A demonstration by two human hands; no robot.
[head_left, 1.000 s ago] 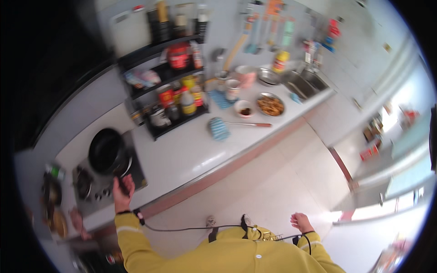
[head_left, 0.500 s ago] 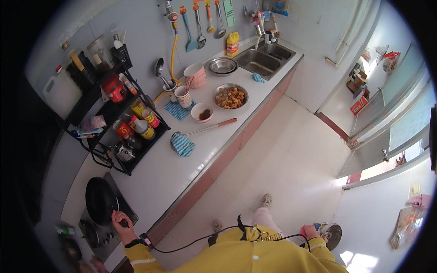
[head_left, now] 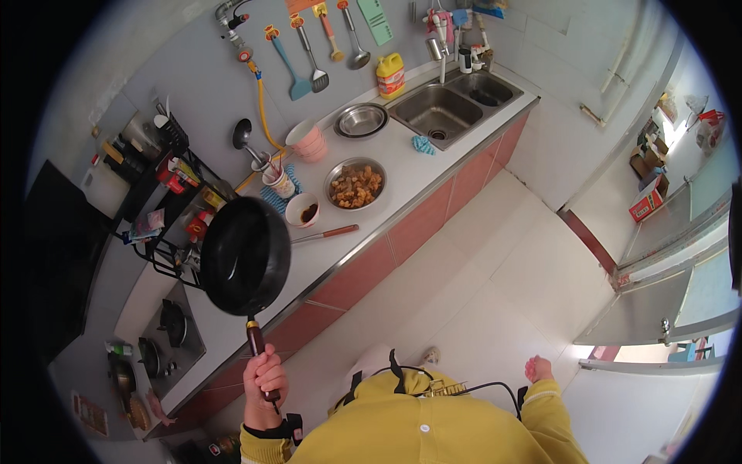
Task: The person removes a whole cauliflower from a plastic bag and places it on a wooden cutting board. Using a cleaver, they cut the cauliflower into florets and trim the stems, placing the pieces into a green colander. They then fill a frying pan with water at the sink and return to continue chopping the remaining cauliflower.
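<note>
My left hand [head_left: 265, 377] is wrapped round the dark handle of a black frying pan [head_left: 241, 259]. The pan is up in the air over the counter's front edge, its inside dark and shiny with no food visible. It blocks part of the rack and worktop. Away to the right, my right hand [head_left: 539, 369] hangs near my side with its fingers curled in, and nothing shows in it. Beyond the pan are a small bowl with dark sauce [head_left: 302, 209], a steel bowl of browned food pieces [head_left: 355, 183] and a utensil with a brown handle [head_left: 340, 230].
At the left is a gas stove [head_left: 185, 344], with a black rack [head_left: 166, 259] of bottles behind it. Pink bowls [head_left: 308, 141], steel basins [head_left: 361, 121] and a double sink [head_left: 440, 112] line the counter. Utensils, including a blue spatula [head_left: 300, 87], hang on the wall.
My left hand has lifted the frying pan off the stove and carried it right, over the counter edge. The view has turned with my body. My right hand stays at my side.
</note>
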